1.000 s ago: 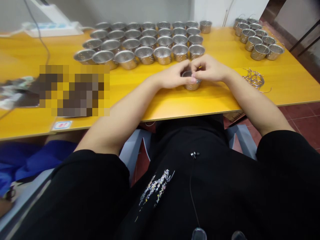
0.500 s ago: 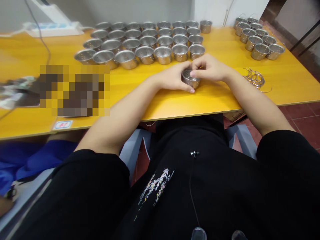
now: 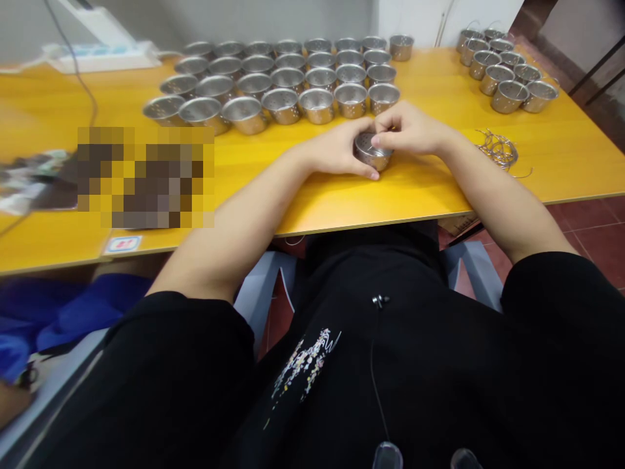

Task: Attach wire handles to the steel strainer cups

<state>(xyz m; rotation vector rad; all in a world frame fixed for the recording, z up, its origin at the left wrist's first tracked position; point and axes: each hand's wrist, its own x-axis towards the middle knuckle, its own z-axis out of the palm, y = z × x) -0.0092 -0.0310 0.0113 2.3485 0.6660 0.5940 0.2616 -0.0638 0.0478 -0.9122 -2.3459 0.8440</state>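
Note:
A small perforated metal cup (image 3: pixel 375 156) stands on the yellow table (image 3: pixel 342 208) near its front edge. My left hand (image 3: pixel 344 148) is wrapped round the cup's left side, thumb low at the front. On the cup's right rim, my right hand (image 3: pixel 403 130) has its thumb and fingers pinched together; a thin wire seems to show inside the cup by the thumb, but what the fingers grip is too small to make out. A tangle of thin metal wires (image 3: pixel 500 151) lies to the right of my right forearm.
Rows of similar metal cups (image 3: pixel 317 106) stand behind my hands. More cups, some with wire handles (image 3: pixel 510 98), are at the back right. A power strip (image 3: pixel 107 57) lies back left, near a blurred-out area. Someone in blue clothing (image 3: pixel 92 306) sits at the left.
The view has shifted very slightly. Both hands keep nearly the same place and hold on the cup.

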